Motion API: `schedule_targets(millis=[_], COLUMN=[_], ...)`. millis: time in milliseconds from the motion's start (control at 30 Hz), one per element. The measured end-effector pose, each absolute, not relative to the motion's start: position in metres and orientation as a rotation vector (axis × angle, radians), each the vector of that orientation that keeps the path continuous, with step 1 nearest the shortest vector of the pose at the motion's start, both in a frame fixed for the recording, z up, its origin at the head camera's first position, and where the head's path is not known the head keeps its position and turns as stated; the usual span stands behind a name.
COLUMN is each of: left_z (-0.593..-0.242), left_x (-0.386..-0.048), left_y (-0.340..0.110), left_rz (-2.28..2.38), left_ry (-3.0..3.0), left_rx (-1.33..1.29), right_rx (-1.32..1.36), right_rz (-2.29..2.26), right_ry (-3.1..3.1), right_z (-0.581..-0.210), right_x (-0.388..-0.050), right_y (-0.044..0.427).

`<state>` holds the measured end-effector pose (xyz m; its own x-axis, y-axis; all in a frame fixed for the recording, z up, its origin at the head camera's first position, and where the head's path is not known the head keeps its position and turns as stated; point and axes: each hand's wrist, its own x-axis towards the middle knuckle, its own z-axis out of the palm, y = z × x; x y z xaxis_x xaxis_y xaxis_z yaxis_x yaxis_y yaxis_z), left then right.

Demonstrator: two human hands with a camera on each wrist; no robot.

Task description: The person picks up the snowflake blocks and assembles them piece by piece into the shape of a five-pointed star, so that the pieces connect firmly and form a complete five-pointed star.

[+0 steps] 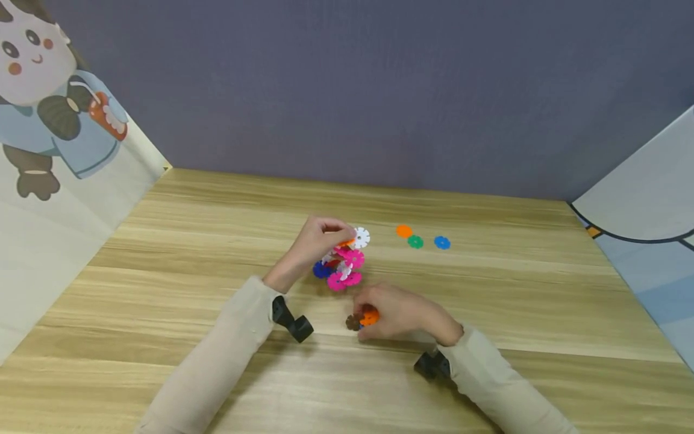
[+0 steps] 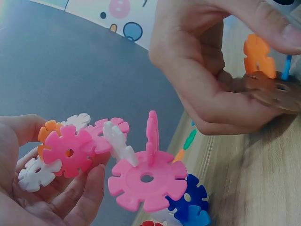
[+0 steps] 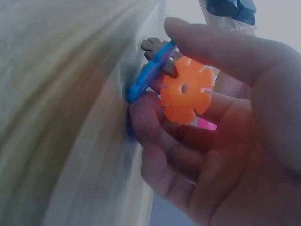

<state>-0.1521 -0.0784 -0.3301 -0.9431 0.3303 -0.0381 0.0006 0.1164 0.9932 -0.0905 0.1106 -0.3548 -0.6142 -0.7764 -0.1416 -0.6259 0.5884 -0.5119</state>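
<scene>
My left hand (image 1: 320, 241) grips the upper end of a joined chain of notched flower discs, with an orange and a white disc (image 1: 360, 238) by the fingertips. Pink (image 2: 147, 179), white and dark blue discs (image 2: 188, 197) hang below and beside it. Close to the table, my right hand (image 1: 393, 310) pinches a small cluster between thumb and fingers: a blue disc (image 3: 151, 71), an orange disc (image 3: 186, 91) and a brown disc (image 2: 275, 92). The cluster and the chain are apart in the head view.
Behind the hands, a loose orange disc (image 1: 403, 231), a green disc (image 1: 415, 242) and a blue disc (image 1: 442, 242) lie on the wooden table (image 1: 515, 289). A dark grey panel (image 1: 379, 90) stands at the back, with printed cartoon panels at both sides.
</scene>
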Motion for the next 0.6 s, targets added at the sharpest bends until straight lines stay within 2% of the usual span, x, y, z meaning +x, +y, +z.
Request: schedule_targets(millis=[333, 600], left_z=[-0.331, -0.332], left_x=[-0.151, -0.149], left_y=[-0.077, -0.077], left_rz=[1.832, 1.803], left_ry=[2.250, 2.227], left_rx=[0.446, 0.532], right_rx=[-1.056, -0.576], right_rz=[-1.051, -1.606], right_ry=[2.427, 2.472], right_z=[-0.332, -0.315], right_x=[-0.109, -0.117], right_y=[0.140, 0.158])
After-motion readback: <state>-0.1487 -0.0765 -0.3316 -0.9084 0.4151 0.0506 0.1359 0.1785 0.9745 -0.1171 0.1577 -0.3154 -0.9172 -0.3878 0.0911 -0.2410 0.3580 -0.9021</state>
